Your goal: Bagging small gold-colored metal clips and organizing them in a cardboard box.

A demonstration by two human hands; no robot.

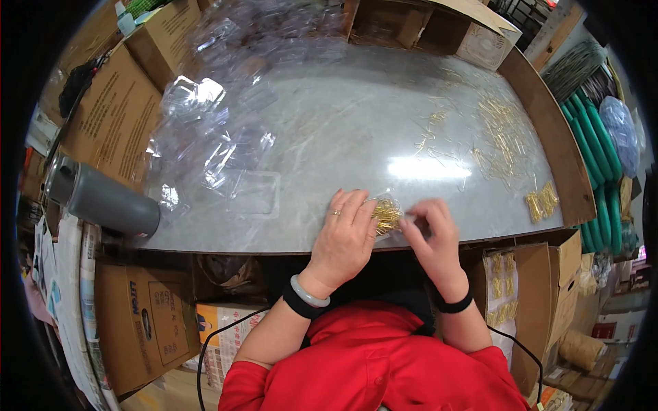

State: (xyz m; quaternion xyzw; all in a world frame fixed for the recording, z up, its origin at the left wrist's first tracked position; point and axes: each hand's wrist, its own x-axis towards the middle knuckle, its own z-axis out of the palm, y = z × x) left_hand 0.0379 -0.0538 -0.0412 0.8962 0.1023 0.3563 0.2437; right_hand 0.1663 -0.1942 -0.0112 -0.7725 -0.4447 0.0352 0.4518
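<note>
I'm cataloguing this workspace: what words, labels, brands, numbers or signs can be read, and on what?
Lower-left carton: large dark lettering, not transcribed.
Orange-and-white printed sheet: red characters, not transcribed.
Tall upright carton at left: several lines, too small to read.

Two hands (346,233), one bottle (113,204)

Ok so my getup: bright red shirt (356,346) with short sleeves (243,385), forearms bare, and a small round button (379,381) down the front, same red. My left hand (348,229) has a thin gold-coloured ring (334,212), and below it there's a smooth, pale, rounded bangle (308,293) sitting right by a wide black band (299,303). My right hand (433,236) is ringless as far as I can see, just another plain black wristband (455,303) under it.
</note>
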